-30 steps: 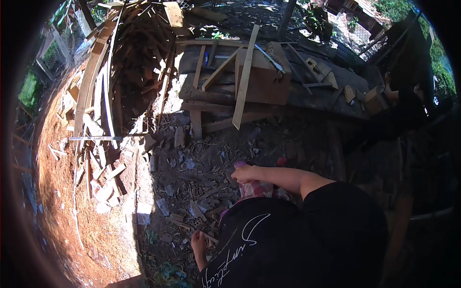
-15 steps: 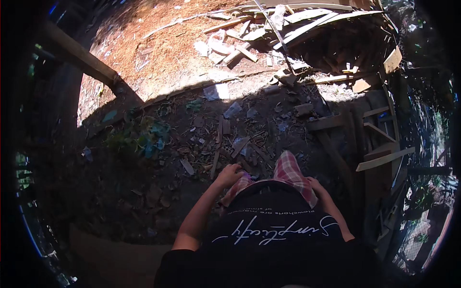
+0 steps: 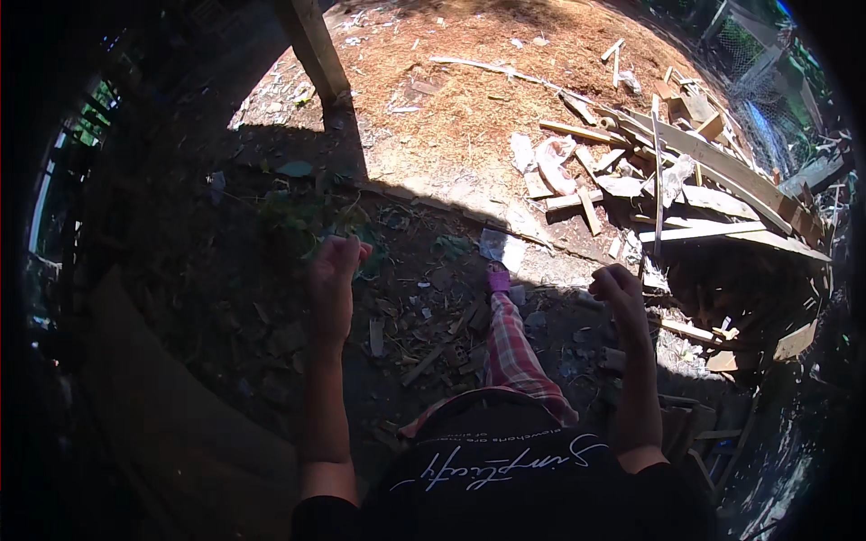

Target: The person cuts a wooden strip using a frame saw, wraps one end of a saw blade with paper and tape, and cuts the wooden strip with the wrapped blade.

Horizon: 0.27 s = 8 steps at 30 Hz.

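Observation:
My left hand is raised over the shaded ground, its fingers curled loosely closed with nothing visible in them. Beyond it grows a low patch of green leaves. My right hand is held up on the other side, also curled closed and apparently bare. It is nearest the edge of the scrap-wood pile, though it touches none of it. Between the hands, my leg in red plaid trousers reaches forward, and a purple shoe rests by a pale flat scrap.
A wooden post stands at the far left beside sunlit ground covered in wood shavings. Crumpled pale plastic lies by the boards. Loose sticks and debris litter the shaded ground. Wire netting is at the far right.
Both hands have come up and forward from beside my thighs. My leg has stepped ahead, and the view has swung so that the post and wood pile sit differently.

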Tool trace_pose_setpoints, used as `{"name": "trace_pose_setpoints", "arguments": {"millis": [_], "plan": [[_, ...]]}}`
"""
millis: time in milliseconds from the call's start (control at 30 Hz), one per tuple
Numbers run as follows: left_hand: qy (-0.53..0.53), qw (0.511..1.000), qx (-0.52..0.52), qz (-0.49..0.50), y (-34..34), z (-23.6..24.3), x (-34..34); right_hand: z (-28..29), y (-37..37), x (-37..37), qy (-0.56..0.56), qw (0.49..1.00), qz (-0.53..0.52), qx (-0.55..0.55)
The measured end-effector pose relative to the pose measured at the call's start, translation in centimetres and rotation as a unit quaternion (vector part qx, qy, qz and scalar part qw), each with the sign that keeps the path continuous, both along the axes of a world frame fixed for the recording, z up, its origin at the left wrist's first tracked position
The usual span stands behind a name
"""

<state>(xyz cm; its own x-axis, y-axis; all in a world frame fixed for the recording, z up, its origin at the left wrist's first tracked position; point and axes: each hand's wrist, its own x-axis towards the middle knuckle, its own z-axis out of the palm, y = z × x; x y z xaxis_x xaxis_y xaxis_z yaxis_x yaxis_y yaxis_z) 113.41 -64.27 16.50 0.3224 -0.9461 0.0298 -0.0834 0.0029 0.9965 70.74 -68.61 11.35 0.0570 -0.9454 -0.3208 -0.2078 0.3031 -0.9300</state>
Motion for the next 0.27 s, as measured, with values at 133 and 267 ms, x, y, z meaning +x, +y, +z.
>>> {"name": "trace_pose_setpoints", "arguments": {"millis": [133, 267], "plan": [[-0.101, 0.966, -0.232, 0.053, -10.3, 12.4, -0.5, 11.7, -17.8, 5.0, -0.102, 0.960, -0.024, -0.259], [-0.105, 0.894, -0.434, -0.045, -19.4, 21.3, -0.1, 24.1, -29.5, 7.3, -0.215, 0.849, 0.125, -0.466]]}}
